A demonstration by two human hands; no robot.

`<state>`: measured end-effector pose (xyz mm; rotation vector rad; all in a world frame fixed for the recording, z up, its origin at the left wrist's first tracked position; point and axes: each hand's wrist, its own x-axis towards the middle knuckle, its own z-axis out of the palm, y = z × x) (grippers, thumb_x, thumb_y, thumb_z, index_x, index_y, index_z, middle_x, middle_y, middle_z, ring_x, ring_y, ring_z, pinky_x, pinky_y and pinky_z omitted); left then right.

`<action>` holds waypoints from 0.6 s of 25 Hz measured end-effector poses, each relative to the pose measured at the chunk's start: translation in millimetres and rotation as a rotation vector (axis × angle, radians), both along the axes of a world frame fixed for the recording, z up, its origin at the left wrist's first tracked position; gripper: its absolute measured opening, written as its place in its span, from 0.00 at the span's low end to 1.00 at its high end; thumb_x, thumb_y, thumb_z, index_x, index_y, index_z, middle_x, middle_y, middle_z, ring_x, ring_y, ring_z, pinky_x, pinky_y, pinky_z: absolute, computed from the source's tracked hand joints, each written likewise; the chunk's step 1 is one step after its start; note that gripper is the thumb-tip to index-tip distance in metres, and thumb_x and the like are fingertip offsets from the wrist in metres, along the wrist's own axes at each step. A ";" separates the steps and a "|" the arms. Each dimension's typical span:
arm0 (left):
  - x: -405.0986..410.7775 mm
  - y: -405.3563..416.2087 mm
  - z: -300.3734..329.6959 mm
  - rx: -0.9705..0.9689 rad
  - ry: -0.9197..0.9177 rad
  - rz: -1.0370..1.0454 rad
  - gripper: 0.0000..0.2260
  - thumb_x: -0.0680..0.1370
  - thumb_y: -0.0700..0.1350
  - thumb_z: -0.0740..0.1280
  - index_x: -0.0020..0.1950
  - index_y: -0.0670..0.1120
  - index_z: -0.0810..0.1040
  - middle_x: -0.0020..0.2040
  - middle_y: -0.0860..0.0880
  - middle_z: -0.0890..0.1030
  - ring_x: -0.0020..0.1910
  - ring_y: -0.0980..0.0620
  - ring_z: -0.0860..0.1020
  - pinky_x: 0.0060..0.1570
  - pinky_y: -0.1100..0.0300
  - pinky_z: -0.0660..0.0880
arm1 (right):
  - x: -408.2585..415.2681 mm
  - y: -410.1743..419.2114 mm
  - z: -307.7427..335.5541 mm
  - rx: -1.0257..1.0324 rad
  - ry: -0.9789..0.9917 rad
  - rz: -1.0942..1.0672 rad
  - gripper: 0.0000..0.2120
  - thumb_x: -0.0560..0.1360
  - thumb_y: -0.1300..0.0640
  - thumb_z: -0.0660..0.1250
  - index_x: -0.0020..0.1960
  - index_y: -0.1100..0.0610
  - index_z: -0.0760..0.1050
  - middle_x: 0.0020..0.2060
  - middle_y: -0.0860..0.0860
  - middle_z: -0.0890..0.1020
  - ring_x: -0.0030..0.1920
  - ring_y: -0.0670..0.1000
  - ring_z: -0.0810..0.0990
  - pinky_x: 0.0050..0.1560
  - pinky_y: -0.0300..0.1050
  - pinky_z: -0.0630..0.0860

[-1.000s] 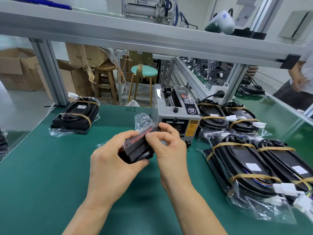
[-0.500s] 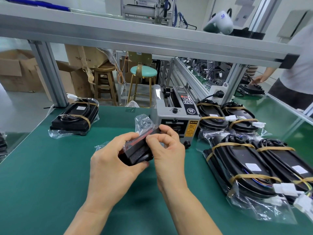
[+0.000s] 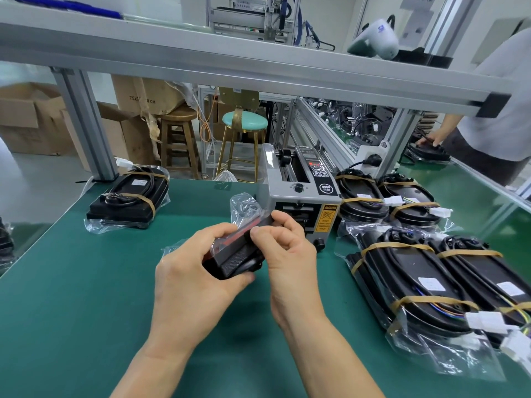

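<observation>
Bagged black part [image 3: 236,258] within left hand [image 3: 189,285] grip, top edge in right hand [image 3: 288,261] pinch

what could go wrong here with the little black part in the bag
1. The left hand grips the small black textured part above the green mat. If that grip loosens while the right hand pinches the red-striped clear plastic bag, the part may drop.
2. The thin bag might tear or close crooked.
3. Both hands work just in front of the grey tape dispenser machine, which carries a caution label, so a finger could stray into its slot.
</observation>
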<state>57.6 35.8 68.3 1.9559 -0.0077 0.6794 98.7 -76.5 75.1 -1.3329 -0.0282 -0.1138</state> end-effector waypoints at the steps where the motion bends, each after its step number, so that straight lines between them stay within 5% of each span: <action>1: 0.1 0.0 -0.5 0.000 0.001 0.000 0.28 0.56 0.39 0.82 0.53 0.54 0.81 0.44 0.58 0.83 0.43 0.57 0.80 0.50 0.58 0.76 | 0.1 -0.4 -1.1 -0.006 -0.003 -0.006 0.08 0.70 0.65 0.71 0.33 0.58 0.83 0.59 0.42 0.74 0.53 0.30 0.75 0.44 0.24 0.70; 4: 1.0 0.7 -1.3 -0.004 -0.003 -0.002 0.28 0.56 0.39 0.82 0.53 0.54 0.81 0.44 0.59 0.83 0.43 0.57 0.80 0.50 0.59 0.76 | -0.4 0.3 -1.7 -0.025 -0.017 -0.013 0.10 0.70 0.64 0.72 0.32 0.56 0.82 0.58 0.40 0.74 0.58 0.37 0.76 0.50 0.31 0.71; 9: 1.9 1.6 -1.5 -0.012 -0.014 -0.002 0.28 0.55 0.39 0.82 0.52 0.55 0.81 0.43 0.60 0.82 0.43 0.58 0.80 0.48 0.65 0.74 | -0.5 -0.3 2.8 0.087 0.000 0.029 0.11 0.72 0.68 0.69 0.32 0.58 0.81 0.60 0.47 0.74 0.46 0.28 0.76 0.40 0.23 0.70; 15: 2.9 1.8 -2.2 0.003 -0.022 0.009 0.28 0.55 0.40 0.82 0.52 0.55 0.80 0.44 0.62 0.82 0.43 0.59 0.80 0.48 0.69 0.73 | 3.5 -3.7 0.1 0.002 -0.010 0.054 0.05 0.72 0.66 0.70 0.38 0.64 0.83 0.60 0.45 0.73 0.51 0.27 0.73 0.43 0.21 0.69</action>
